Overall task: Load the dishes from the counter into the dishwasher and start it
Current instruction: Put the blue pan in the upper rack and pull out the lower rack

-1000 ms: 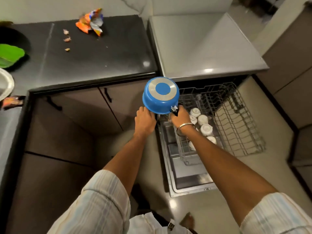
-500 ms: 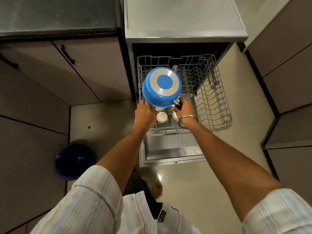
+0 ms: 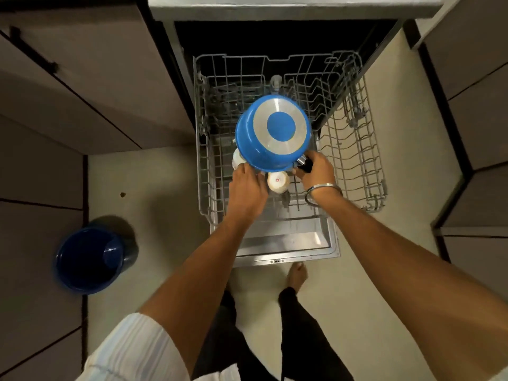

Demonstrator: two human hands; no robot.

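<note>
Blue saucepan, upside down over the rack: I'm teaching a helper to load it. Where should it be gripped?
By the black handle on the near right of the blue saucepan, as the right hand does; the left hand steadies the rim's near edge.

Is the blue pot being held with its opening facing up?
No, the blue pot is upside down, its steel-ringed base toward the camera, above the dishwasher rack.
</note>
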